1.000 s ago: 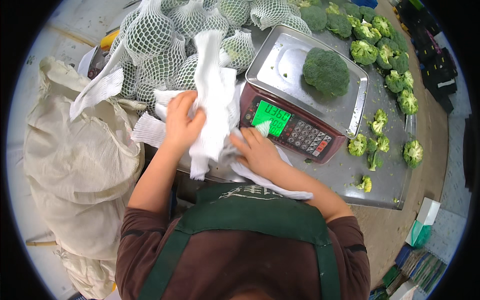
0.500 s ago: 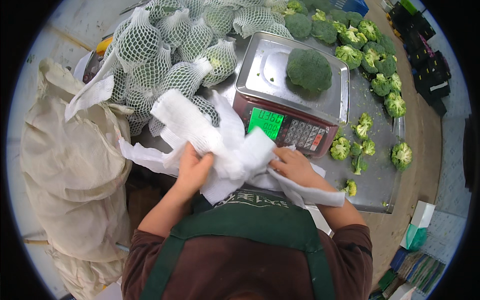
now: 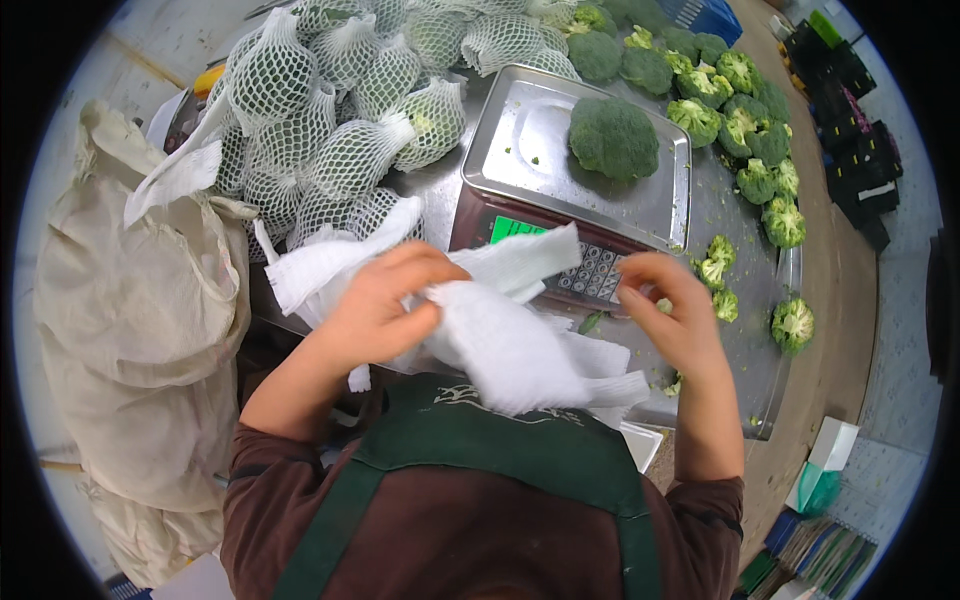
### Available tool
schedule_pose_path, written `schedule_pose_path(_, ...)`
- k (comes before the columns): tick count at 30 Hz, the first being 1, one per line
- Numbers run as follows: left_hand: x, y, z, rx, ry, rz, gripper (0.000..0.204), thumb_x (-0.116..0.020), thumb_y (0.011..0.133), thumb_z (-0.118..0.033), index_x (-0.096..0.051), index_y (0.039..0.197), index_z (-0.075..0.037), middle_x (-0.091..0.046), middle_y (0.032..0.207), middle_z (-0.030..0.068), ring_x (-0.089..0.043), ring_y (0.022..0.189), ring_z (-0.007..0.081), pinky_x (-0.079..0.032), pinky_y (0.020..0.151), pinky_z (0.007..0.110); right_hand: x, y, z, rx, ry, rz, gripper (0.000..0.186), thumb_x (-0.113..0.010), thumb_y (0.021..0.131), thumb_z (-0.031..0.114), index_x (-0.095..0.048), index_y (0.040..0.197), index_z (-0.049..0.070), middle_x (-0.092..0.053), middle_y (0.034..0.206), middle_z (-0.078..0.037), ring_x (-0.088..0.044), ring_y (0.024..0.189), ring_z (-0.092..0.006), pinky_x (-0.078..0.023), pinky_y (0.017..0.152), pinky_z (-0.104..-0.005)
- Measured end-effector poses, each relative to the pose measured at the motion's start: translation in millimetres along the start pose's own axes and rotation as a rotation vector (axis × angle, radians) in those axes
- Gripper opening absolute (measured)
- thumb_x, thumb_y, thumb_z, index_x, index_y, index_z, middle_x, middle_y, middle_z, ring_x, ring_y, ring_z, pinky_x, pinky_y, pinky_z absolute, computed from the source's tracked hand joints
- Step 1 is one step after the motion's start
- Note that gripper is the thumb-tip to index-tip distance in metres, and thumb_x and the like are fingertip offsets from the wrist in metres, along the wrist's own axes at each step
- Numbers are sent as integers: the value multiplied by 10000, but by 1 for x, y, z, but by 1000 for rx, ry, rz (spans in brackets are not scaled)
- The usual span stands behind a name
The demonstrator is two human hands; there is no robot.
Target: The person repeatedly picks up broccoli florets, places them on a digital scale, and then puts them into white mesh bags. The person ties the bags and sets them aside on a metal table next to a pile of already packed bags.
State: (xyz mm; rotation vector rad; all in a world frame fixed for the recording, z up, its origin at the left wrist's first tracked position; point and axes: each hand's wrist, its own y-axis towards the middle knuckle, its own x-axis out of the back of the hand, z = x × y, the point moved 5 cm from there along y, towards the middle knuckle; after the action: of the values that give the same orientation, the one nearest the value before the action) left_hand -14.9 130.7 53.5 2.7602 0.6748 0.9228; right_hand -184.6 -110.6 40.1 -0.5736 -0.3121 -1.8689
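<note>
I held the left hand (image 3: 375, 310) pinched on a white foam net sleeve (image 3: 500, 340) before the scale (image 3: 560, 215); the right hand (image 3: 670, 320), fingers loosely curled, gripped nothing. Judged step: separating one sleeve. Next requirement: opening its mouth for the broccoli (image 3: 613, 137) on the tray.

The person's left hand (image 3: 375, 310) is gripping a bunch of white foam net sleeves (image 3: 500, 335) while the right hand (image 3: 668, 315) is hovering open-fingered beside them, just in front of a steel weighing scale (image 3: 530, 150) that is carrying one broccoli head (image 3: 613, 137), with netted broccoli (image 3: 340, 130) piled to its left.
</note>
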Motion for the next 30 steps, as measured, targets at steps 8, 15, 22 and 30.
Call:
schedule_pose_path(8,-66,46,-1,130,-294,168,556,-705,754,-167,-483,1250,-48,-546,1093,137,-571,936,262,-463,798,341,-13,-7,54,585,14,-368,353,-738,732,-8,-611,1059,24,-643,892,-108,-626,758,-188,-502,648,-278)
schedule_pose_path(15,-79,107,-17,11,-505,305,653,-703,787,-40,-394,1362,-37,-513,1247,59,-505,1118,147,-422,924,314,-3,3,-2,16,782,-124,179,-654,860,83,-640,1028,24,-597,974,-41,-570,865,-98,-450,678,-208)
schedule_pose_path(22,-133,118,10,410,-1052,311,269,-626,877,-112,-576,1131,-39,-588,992,-8,-535,881,56,-448,773,219,26,25,16,572,8,-614,93,-622,847,39,-622,935,8,-545,961,-100,-542,910,-171,-438,743,-264)
schedule_pose_path(30,-89,161,21,343,-1580,4,156,-537,953,-216,-556,992,-67,-637,905,33,-614,803,115,-503,736,275,6,56,-16,3,797,-28,241,-627,831,41,-553,1059,34,-622,959,-72,-612,892,-178,-496,802,-327)
